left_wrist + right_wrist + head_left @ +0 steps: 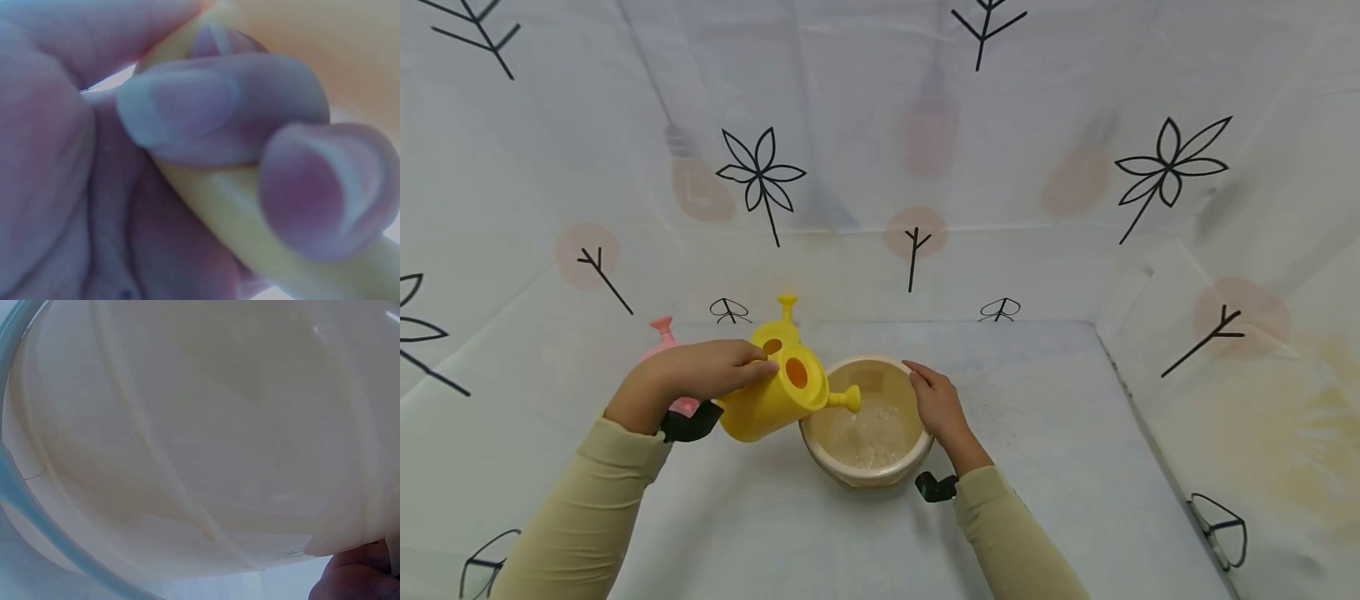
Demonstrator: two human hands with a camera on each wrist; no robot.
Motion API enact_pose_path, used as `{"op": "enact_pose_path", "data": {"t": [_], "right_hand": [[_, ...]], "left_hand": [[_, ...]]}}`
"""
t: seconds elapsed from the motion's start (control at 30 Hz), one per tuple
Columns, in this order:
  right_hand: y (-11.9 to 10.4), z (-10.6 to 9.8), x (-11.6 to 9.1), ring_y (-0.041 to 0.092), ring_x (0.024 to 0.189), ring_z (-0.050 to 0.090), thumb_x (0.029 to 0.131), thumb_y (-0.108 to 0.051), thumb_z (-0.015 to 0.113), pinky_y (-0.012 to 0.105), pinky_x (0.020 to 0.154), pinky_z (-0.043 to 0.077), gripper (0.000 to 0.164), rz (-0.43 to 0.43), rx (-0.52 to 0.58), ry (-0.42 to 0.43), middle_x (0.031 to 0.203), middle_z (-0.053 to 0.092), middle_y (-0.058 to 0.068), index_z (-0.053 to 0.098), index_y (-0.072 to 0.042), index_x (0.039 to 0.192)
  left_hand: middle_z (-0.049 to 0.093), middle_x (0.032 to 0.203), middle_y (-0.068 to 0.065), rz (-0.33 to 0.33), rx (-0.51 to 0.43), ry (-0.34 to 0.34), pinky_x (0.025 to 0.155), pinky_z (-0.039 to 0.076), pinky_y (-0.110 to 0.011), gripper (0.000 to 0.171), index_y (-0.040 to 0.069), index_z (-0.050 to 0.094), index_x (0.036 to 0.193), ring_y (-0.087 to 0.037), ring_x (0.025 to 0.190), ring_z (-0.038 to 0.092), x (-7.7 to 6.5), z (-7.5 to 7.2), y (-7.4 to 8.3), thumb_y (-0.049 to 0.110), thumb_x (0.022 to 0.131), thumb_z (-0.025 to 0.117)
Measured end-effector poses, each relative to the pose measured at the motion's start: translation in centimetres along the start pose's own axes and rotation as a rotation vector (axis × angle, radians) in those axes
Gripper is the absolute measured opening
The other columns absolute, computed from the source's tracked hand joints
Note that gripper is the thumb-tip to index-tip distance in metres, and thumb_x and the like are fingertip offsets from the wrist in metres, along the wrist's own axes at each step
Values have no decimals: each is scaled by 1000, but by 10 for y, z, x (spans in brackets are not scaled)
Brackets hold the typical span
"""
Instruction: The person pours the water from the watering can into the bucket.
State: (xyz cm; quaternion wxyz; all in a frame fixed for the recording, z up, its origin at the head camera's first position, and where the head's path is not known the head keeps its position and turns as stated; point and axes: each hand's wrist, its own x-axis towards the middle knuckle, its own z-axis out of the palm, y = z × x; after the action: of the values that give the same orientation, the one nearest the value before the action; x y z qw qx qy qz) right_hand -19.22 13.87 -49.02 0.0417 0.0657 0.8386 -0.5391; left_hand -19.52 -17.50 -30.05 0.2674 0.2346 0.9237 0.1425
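Observation:
In the head view my left hand [718,368] grips a yellow watering can [760,412] and holds it tilted to the right. The can's round spout [847,398] reaches over the rim of a cream-coloured bowl [829,461]. Clear rippled water lies in the bowl. Seen from the left wrist, fingers [225,112] curl around the can's yellow handle [222,203]. My right hand [938,408] holds the bowl's right rim, thumb side up. The bowl's ridged outer wall [206,425] fills most of the right wrist view, with fingertips [353,578] at the lower right corner.
A second yellow watering can [777,332] stands just behind the tilted one. Left of it, a pink watering can [662,329] is partly hidden by my left hand. The white table [1030,417] meets a patterned white cloth [850,275] at the back.

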Motion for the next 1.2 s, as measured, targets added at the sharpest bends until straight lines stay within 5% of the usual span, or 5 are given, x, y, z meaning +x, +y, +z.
{"op": "enact_pose_path", "data": {"t": [1.2], "right_hand": [[2,1,2,26,135,47,104,-38,37,48,108,40,38,10,-2,-9,144,52,1,54,-31,137]], "left_hand": [[55,90,-5,-16,-5,-35,73,44,-31,43,10,61,100,-18,83,54,2,-5,7,48,101,41]]}}
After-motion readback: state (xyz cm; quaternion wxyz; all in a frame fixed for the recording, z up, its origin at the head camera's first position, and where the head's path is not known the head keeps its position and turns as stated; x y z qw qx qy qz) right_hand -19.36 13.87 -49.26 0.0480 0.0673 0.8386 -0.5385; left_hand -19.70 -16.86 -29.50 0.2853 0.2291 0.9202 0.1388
